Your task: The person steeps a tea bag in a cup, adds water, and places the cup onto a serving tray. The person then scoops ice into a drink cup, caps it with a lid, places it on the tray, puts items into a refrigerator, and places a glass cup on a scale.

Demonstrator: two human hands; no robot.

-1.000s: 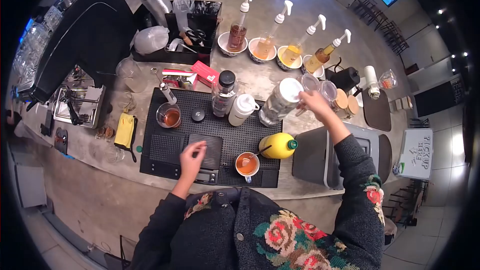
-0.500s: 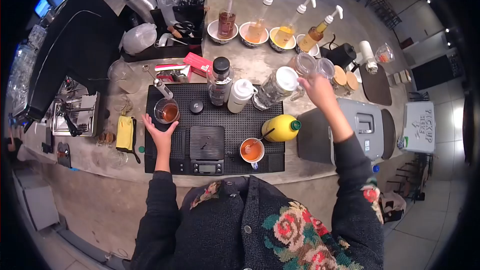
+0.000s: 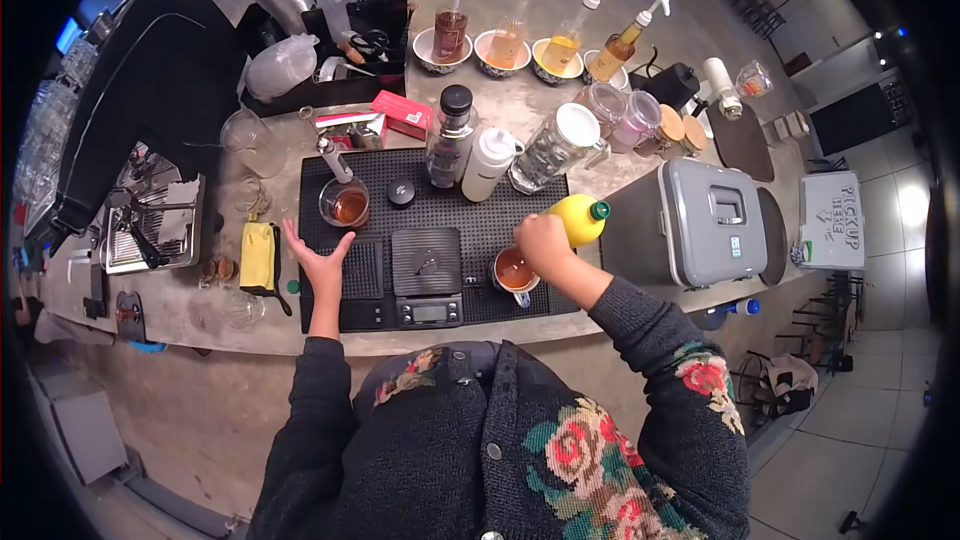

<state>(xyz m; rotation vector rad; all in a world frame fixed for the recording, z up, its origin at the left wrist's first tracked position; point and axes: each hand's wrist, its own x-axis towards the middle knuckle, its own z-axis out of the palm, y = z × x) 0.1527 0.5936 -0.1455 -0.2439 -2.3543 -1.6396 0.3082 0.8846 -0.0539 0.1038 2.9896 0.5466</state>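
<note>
My left hand (image 3: 322, 268) has its fingers spread, just below a clear glass (image 3: 345, 202) of amber-brown liquid, apart from it. My right hand (image 3: 545, 243) is closed above the rim of a white cup (image 3: 522, 297) of orange-brown liquid. Its fingers are wrapped where the dark handle of the spoon in the cup stood; the hand covers the spoon now. Right behind this hand lies a yellow bottle with a green cap (image 3: 578, 221). Between my hands sits a black scale (image 3: 428, 265) on the black rubber mat (image 3: 400, 162).
A white squeeze bottle (image 3: 488, 166), a black-capped shaker bottle (image 3: 450, 140) and a white-lidded pitcher (image 3: 553, 152) stand at the mat's back. Pump bottles in bowls (image 3: 503, 52) line the far side. A grey cool box (image 3: 690, 225) is right; an espresso machine (image 3: 150, 208) is left.
My right hand has come down and left from beside the pitcher to the cup, and its fingers have closed. My left hand stays spread near the glass. The view has shifted slightly.
</note>
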